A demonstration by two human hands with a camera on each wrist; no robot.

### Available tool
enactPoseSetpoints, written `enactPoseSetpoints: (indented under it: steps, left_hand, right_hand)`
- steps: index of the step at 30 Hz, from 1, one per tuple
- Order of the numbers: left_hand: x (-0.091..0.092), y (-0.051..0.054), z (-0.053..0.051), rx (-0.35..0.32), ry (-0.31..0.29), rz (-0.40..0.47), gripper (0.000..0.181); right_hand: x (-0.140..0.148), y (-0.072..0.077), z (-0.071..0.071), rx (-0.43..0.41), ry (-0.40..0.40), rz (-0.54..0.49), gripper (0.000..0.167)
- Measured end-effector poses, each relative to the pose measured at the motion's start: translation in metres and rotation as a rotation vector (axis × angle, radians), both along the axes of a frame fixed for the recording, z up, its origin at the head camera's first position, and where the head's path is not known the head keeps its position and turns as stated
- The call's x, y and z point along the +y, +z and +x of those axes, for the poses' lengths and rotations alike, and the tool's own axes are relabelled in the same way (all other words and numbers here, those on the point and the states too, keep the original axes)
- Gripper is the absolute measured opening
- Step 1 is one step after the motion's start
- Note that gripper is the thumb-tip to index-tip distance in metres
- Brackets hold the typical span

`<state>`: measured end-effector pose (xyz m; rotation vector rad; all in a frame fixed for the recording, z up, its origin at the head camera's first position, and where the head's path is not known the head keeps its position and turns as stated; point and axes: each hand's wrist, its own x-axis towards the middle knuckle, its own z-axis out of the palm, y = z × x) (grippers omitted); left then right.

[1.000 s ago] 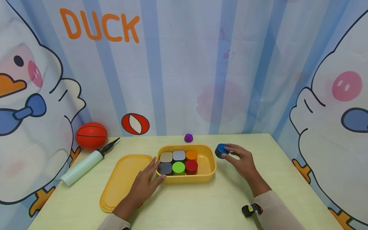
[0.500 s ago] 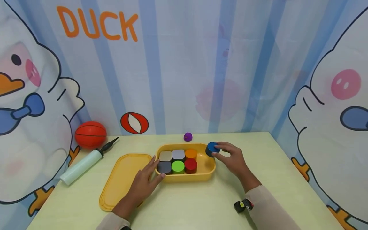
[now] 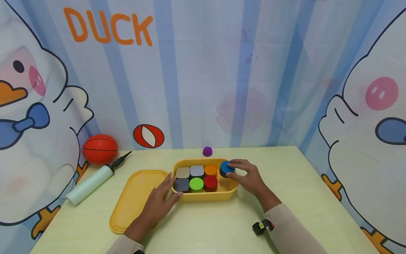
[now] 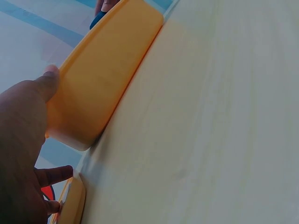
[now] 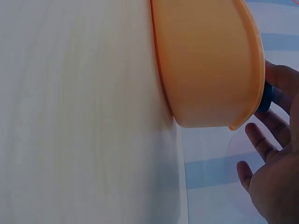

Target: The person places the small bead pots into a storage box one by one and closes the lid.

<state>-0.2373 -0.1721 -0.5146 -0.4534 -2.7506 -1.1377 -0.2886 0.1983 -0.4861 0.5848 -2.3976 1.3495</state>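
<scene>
My right hand (image 3: 252,178) pinches a round blue-topped block (image 3: 226,167) between thumb and fingers, at the right end of a yellow box (image 3: 209,197). The block is at rim height or just inside; whether it touches the floor of the box, I cannot tell. Standing in the box are several blocks with beige, light grey, orange (image 3: 210,170), dark grey, green (image 3: 196,184) and red (image 3: 210,183) tops. Against the box's left end rests my left hand (image 3: 158,203), its fingers spread and the thumb on the front rim. The right wrist view shows the blue block (image 5: 265,99) partly behind the rim.
A flat yellow lid (image 3: 136,197) lies left of the box, partly under my left forearm. Farther left are a pale green hand pump (image 3: 92,185) and a red ball (image 3: 100,149). A small purple object (image 3: 207,151) sits behind the box, near the curtain.
My right hand has carried the blue block leftward from beside the box to over its right end, then slightly lower. The left hand has stayed at the box's left end.
</scene>
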Motion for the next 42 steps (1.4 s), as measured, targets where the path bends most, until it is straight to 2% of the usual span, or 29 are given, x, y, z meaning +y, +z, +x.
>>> enactPoseSetpoints:
  steps: [7,14,21,29,42]
  left_hand:
    - [-0.001,-0.002,0.000,0.011,0.001,0.003,0.078]
    - [0.000,-0.002,0.000,0.011,-0.001,0.000,0.077]
    - [0.001,-0.001,0.000,0.015,-0.002,-0.004,0.077]
    - [0.000,-0.001,0.000,0.012,0.000,-0.009,0.077]
    - [0.002,-0.001,0.000,0.017,0.003,-0.007,0.077]
  right_hand:
    - [-0.002,-0.004,-0.002,-0.019,-0.008,0.061,0.039]
    - [-0.005,-0.002,-0.001,-0.106,-0.068,0.123,0.039]
    - [-0.009,-0.001,0.000,-0.126,-0.113,0.217,0.037]
    - [-0.014,0.001,0.002,-0.199,-0.150,0.277,0.039]
    - [-0.019,0.007,-0.001,-0.233,-0.149,0.358,0.036]
